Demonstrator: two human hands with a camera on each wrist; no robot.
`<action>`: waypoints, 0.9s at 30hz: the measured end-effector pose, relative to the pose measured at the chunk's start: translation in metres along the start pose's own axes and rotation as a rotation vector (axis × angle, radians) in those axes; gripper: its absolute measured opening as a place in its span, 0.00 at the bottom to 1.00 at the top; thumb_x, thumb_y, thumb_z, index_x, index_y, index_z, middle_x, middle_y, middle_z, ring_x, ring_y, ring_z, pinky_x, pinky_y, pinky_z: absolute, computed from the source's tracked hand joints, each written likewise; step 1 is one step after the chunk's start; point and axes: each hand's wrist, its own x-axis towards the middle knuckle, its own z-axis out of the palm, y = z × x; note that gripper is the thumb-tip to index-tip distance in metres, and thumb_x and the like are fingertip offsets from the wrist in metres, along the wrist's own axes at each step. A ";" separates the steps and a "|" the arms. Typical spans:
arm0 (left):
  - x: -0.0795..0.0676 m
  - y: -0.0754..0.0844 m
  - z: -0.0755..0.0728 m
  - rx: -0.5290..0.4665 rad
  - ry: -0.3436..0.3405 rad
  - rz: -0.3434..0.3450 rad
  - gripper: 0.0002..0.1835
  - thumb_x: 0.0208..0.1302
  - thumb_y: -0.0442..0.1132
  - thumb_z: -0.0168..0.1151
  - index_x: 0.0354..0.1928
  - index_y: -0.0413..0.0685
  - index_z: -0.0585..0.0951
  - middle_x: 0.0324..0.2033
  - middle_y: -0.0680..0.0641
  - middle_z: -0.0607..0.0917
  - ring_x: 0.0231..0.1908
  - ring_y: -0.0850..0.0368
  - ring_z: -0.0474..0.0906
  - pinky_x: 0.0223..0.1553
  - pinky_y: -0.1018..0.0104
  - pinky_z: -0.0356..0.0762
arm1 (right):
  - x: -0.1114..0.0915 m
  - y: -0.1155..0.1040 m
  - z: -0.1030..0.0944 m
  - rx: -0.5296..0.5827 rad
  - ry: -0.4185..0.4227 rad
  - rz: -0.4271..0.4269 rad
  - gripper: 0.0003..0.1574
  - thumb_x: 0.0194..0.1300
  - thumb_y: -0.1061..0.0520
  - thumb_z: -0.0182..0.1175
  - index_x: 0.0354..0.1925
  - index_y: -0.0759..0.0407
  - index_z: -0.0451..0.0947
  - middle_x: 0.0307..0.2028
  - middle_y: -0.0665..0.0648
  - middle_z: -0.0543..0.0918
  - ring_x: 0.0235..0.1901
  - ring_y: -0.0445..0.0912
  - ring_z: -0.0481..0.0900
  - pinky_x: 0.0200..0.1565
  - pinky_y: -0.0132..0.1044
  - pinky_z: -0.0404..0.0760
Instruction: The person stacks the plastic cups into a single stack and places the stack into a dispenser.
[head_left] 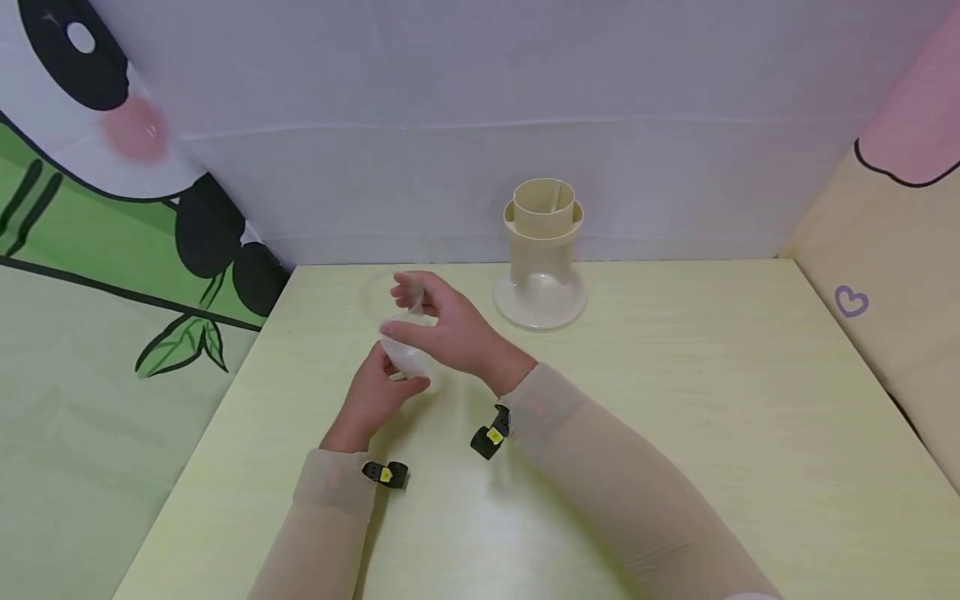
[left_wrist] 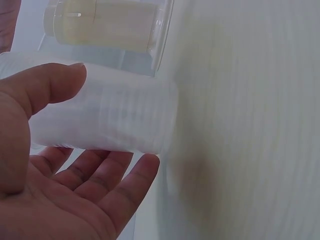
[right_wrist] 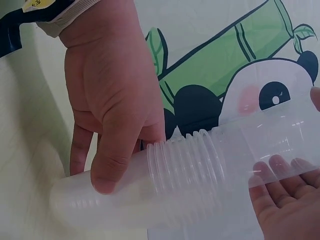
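A stack of clear plastic cups (head_left: 407,358) is held tilted above the table, left of centre. Its lower end sits in my left hand (head_left: 369,402), with the thumb on one side and the fingers on the other. In the left wrist view the stack (left_wrist: 120,112) lies across that palm. My right hand (head_left: 467,337) holds the upper end, where one clear wall stands out beyond the ribbed rims. Through this clear cup (right_wrist: 270,140) the right fingertips (right_wrist: 277,162) show in the right wrist view.
Behind the hands, at the table's far edge, stands a cream cylindrical holder (head_left: 542,250) on a round white base (head_left: 540,310). A pale wood table (head_left: 712,400) spreads below. Printed cloth with a panda (head_left: 135,125) hangs at the left, and a plain backdrop (head_left: 450,192) closes the rear.
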 end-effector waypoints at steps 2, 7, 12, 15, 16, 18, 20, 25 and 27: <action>0.000 -0.001 0.000 0.002 0.002 0.005 0.42 0.65 0.39 0.73 0.76 0.50 0.61 0.68 0.44 0.74 0.66 0.43 0.71 0.60 0.43 0.75 | 0.001 0.001 0.002 0.002 -0.002 0.003 0.41 0.70 0.50 0.68 0.75 0.54 0.64 0.63 0.52 0.76 0.62 0.41 0.74 0.66 0.33 0.69; 0.000 -0.002 0.000 -0.002 0.003 0.010 0.42 0.65 0.39 0.73 0.75 0.48 0.61 0.68 0.43 0.73 0.66 0.42 0.71 0.61 0.43 0.75 | 0.001 0.003 0.002 -0.010 0.012 0.021 0.41 0.70 0.49 0.68 0.75 0.53 0.63 0.64 0.52 0.76 0.62 0.41 0.74 0.66 0.34 0.69; 0.001 -0.002 0.001 -0.014 0.006 0.008 0.41 0.64 0.37 0.73 0.74 0.46 0.62 0.67 0.42 0.74 0.66 0.42 0.71 0.61 0.43 0.75 | 0.000 0.009 -0.001 -0.022 0.043 0.034 0.41 0.70 0.48 0.68 0.74 0.53 0.64 0.64 0.51 0.77 0.62 0.42 0.74 0.66 0.35 0.69; 0.000 -0.002 0.001 -0.014 0.004 0.011 0.42 0.63 0.38 0.73 0.75 0.45 0.62 0.67 0.41 0.74 0.66 0.41 0.71 0.60 0.43 0.75 | -0.001 0.014 -0.001 -0.021 0.044 0.047 0.42 0.70 0.48 0.68 0.74 0.53 0.64 0.63 0.51 0.77 0.62 0.42 0.74 0.66 0.35 0.69; 0.000 -0.002 0.001 -0.014 0.003 0.014 0.42 0.63 0.38 0.74 0.75 0.45 0.62 0.67 0.41 0.74 0.66 0.41 0.71 0.60 0.43 0.75 | -0.001 0.016 -0.001 -0.021 0.043 0.049 0.42 0.69 0.48 0.68 0.74 0.54 0.64 0.63 0.52 0.77 0.62 0.43 0.74 0.66 0.35 0.69; 0.000 -0.002 0.000 -0.015 0.004 0.015 0.42 0.63 0.39 0.74 0.75 0.46 0.62 0.67 0.42 0.74 0.66 0.42 0.71 0.60 0.43 0.76 | -0.002 0.019 -0.002 -0.021 0.042 0.054 0.42 0.69 0.48 0.68 0.74 0.54 0.64 0.63 0.52 0.77 0.62 0.43 0.74 0.66 0.36 0.69; 0.000 -0.003 0.000 -0.013 0.005 0.017 0.42 0.63 0.39 0.74 0.75 0.46 0.62 0.67 0.42 0.74 0.67 0.42 0.71 0.59 0.43 0.76 | -0.002 0.022 -0.002 -0.024 0.044 0.054 0.42 0.69 0.48 0.68 0.74 0.54 0.64 0.63 0.52 0.77 0.62 0.43 0.74 0.66 0.36 0.69; 0.002 -0.005 0.000 -0.020 0.006 0.007 0.41 0.63 0.40 0.73 0.75 0.48 0.62 0.67 0.43 0.74 0.66 0.42 0.71 0.59 0.43 0.77 | -0.003 0.028 -0.002 -0.028 0.046 0.072 0.41 0.70 0.47 0.68 0.74 0.52 0.64 0.64 0.51 0.77 0.63 0.43 0.73 0.68 0.41 0.68; 0.002 -0.005 0.000 -0.022 0.005 0.001 0.41 0.63 0.40 0.73 0.74 0.50 0.63 0.67 0.43 0.74 0.66 0.42 0.72 0.58 0.43 0.77 | -0.004 0.030 -0.003 -0.028 0.042 0.084 0.41 0.70 0.47 0.68 0.74 0.52 0.64 0.65 0.53 0.76 0.64 0.43 0.72 0.68 0.44 0.68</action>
